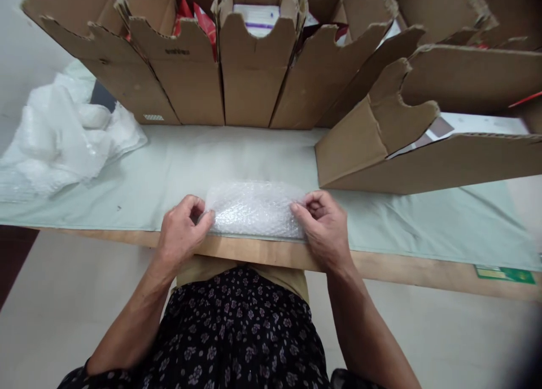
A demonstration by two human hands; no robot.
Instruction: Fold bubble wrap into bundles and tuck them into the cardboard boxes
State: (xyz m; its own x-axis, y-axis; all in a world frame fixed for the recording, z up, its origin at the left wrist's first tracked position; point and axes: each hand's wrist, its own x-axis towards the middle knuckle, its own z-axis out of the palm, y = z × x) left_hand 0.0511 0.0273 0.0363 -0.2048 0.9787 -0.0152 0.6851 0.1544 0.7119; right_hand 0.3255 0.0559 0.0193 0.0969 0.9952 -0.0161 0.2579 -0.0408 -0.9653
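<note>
A clear bubble wrap piece [256, 209] lies flat along the front edge of the cloth-covered table [237, 152]. My left hand [183, 228] pinches its left end between thumb and curled fingers. At the opposite end, my right hand [325, 226] grips the bubble wrap in the same way, thumb on top. Whether anything is inside the bubble wrap, I cannot tell.
Several upright cardboard file boxes [254, 73] line the back, some holding red and white packets. An angled cardboard box [359, 135] with white printed items stands at right. Crumpled bubble wrap [63, 129] is heaped at left. A green card [503, 274] sits at the front right edge.
</note>
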